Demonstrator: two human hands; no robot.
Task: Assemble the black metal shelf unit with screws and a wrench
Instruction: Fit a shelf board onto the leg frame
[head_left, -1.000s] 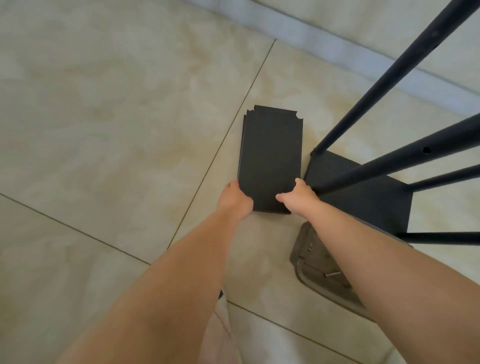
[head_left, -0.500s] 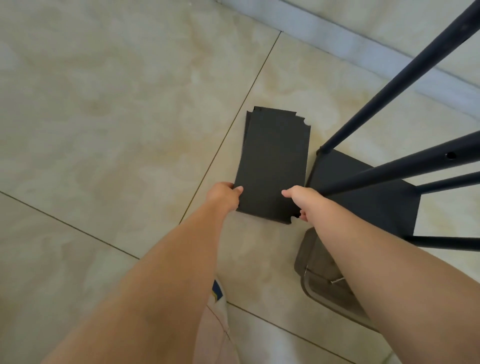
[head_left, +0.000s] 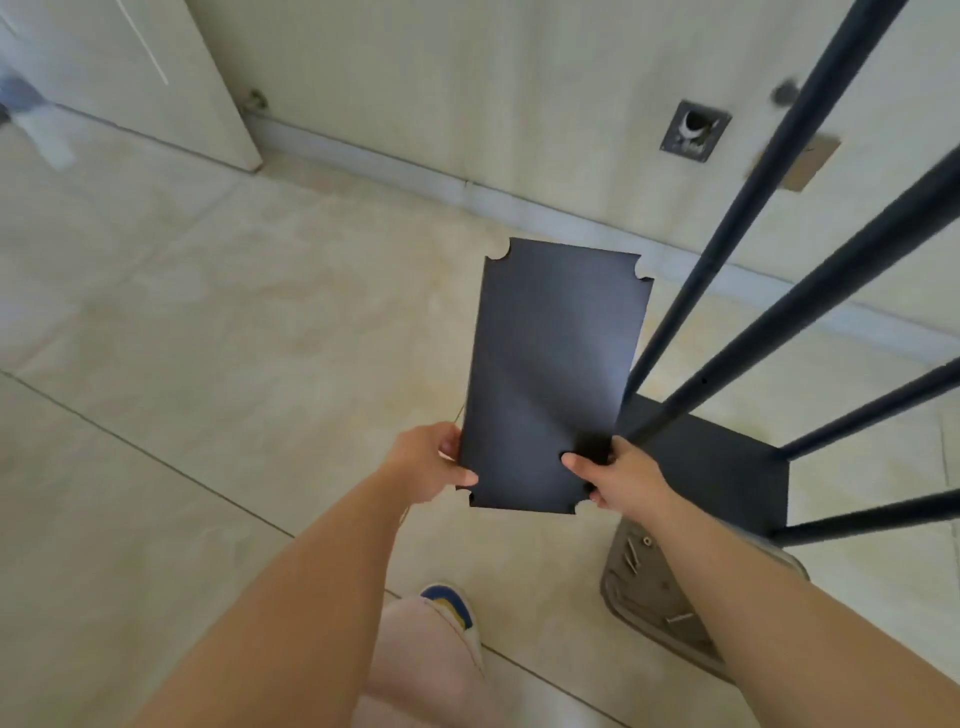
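Note:
I hold a black rectangular shelf panel (head_left: 550, 374) with notched corners up in the air over the floor. My left hand (head_left: 428, 462) grips its near left corner, thumb on top. My right hand (head_left: 615, 473) grips its near right corner. To the right stands the partly built shelf unit: a black bottom shelf (head_left: 717, 467) on the floor with several black poles (head_left: 779, 322) rising from it toward me.
A grey tray (head_left: 639, 587) with screws lies on the floor under my right forearm. My foot in a white shoe (head_left: 452, 618) stands below the panel. A wall with a skirting board (head_left: 415, 171) and a door (head_left: 156, 78) lies ahead.
Both hands took hold of the top panel of the stack on the floor and lifted it up. My view tilted up toward the wall, so the rest of the stack is out of sight.

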